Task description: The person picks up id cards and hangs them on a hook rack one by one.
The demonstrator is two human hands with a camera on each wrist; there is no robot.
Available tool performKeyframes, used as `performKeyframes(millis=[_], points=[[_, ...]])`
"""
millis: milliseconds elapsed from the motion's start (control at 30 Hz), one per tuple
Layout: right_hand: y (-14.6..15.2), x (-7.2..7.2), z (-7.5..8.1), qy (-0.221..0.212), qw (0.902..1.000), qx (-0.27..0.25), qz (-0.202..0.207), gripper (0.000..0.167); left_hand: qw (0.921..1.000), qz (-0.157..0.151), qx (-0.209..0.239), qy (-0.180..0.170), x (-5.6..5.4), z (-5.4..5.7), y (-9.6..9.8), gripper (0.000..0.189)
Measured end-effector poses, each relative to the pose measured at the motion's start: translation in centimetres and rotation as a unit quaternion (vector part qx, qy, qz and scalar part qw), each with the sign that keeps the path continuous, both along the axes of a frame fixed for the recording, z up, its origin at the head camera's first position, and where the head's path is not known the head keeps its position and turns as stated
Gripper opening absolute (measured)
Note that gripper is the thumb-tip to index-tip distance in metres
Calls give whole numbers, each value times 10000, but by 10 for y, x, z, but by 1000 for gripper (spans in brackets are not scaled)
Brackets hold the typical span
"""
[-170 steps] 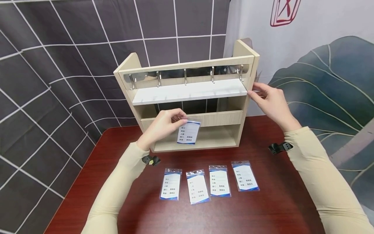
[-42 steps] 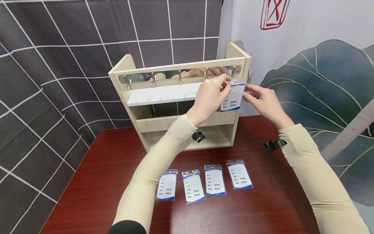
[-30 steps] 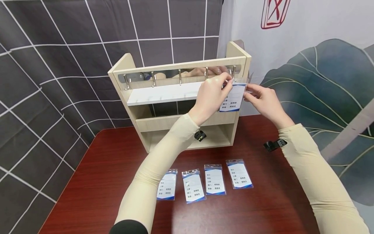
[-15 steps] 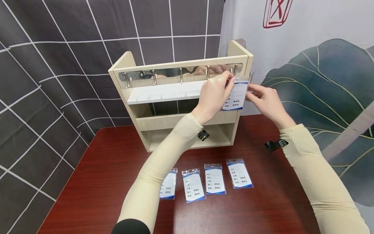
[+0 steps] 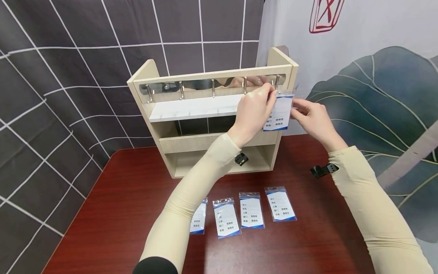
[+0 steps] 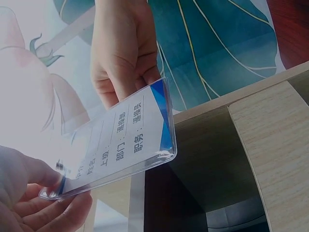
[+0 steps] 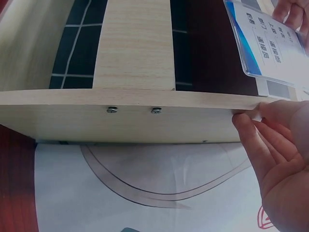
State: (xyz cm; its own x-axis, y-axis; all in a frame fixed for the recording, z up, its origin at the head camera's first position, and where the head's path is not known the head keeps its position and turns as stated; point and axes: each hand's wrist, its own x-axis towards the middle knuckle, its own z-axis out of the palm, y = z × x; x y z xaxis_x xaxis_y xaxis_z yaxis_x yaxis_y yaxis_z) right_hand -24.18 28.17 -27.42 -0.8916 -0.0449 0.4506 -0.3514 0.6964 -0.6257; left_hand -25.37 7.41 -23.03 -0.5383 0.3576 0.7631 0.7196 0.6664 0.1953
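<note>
My left hand (image 5: 253, 110) pinches a clear-sleeved name badge (image 5: 281, 108) near its top, with the thumb on the printed face in the left wrist view. The badge slants just below the rightmost metal hook (image 5: 277, 80) of a wooden shelf rack (image 5: 191, 144). Its slot is hidden behind my fingers. At the rack's right side panel, my right hand (image 5: 316, 120) has thumb and index finger on the front edge and outer face, as the side panel (image 7: 183, 123) shows in the right wrist view. The badge's lower corner points toward the right hand in the left wrist view.
Several more name badges (image 5: 251, 211) lie in a row on the dark red table (image 5: 113, 213), the leftmost partly behind my left sleeve. More hooks (image 5: 213, 88) line the rack's metal strip, above a white shelf board (image 5: 195, 108). Cloth hangings stand behind.
My left hand has carried the badge up and right from before the rack's lower part to the rightmost hook, shifting slightly right lately. The right hand stays at the side panel.
</note>
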Motion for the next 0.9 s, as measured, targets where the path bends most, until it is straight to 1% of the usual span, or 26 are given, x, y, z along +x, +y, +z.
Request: performKeyframes(millis=[167,500,767,900], points=[[0,1,1,-8,10000,-7,-74,43,10000,-2,-14,-1,1,1,2,21],[-1,-1,-1,49,10000,-24,-42,43,9997,158,19,179,2,1,3,19],[0,0,-1,-2,10000,-79,-27,45,9992,316,-42,226,4,2,5,19],[-1,0,-1,4,10000,-91,-9,45,9986,456,-79,265,6,2,6,20]])
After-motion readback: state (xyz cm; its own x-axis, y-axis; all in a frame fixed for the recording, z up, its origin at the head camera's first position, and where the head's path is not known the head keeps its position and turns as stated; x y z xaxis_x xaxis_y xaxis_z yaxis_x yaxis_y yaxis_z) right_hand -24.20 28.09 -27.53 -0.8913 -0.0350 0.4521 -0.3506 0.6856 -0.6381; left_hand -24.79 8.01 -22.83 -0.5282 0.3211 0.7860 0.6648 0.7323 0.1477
